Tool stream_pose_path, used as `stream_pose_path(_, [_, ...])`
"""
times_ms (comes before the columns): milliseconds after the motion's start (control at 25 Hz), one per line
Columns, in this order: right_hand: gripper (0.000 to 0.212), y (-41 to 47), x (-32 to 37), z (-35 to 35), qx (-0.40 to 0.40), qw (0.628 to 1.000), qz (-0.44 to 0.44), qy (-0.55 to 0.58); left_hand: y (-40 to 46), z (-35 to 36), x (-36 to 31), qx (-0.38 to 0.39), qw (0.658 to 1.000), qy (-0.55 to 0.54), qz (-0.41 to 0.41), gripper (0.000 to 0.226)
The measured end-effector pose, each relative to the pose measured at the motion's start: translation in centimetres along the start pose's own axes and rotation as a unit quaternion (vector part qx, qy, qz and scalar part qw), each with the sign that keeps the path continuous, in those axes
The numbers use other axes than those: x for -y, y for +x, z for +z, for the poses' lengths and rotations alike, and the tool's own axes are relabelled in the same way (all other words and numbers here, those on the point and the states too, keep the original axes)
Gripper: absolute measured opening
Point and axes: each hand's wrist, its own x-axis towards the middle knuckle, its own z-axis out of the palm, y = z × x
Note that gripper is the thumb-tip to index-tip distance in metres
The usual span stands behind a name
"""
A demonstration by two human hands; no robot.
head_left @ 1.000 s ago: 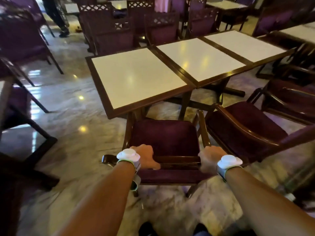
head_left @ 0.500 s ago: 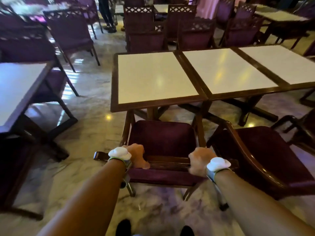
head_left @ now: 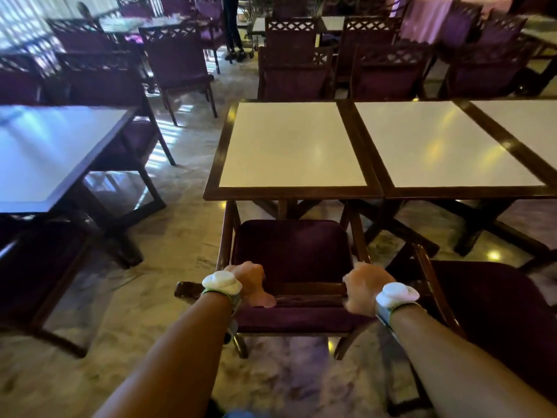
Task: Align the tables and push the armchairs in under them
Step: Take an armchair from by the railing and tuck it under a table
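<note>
Both hands curl tight over the armchair's (head_left: 291, 260) top rail: left hand (head_left: 248, 282) near one end, right hand (head_left: 363, 289) near the other, each grip fully closed on wood. The seat sits half under the white-topped surface (head_left: 291, 146). Best pushed straight and evenly, arms clearing the surface's edge.

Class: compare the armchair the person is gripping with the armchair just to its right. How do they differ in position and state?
The gripped armchair faces its table squarely, front at its edge; the right armchair stands angled, further out. Left hand and right hand hold the first; nobody touches the second. Both have purple seats, dark wooden frames.
</note>
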Motion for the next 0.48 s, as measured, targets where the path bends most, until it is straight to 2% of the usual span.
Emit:
stream_pose_path(120, [0.044,1.3,-1.6,-0.6,0.001,1.000,0.002,-0.003,0.9,-0.7,-1.1,-0.007,1.000,0.006,-0.006,0.054])
stream_pose_path(240, [0.038,2.1,-2.1,-0.7,-0.005,1.000,-0.012,0.009,1.8,-1.2,-1.1,0.007,1.000,0.000,-0.019,0.037])
stream_pose_path(480, [0.035,4.0,-2.8,-1.3,-0.007,0.999,-0.029,0.011,3.4,-2.2,-0.6,-0.007,1.000,0.003,-0.011,0.038])
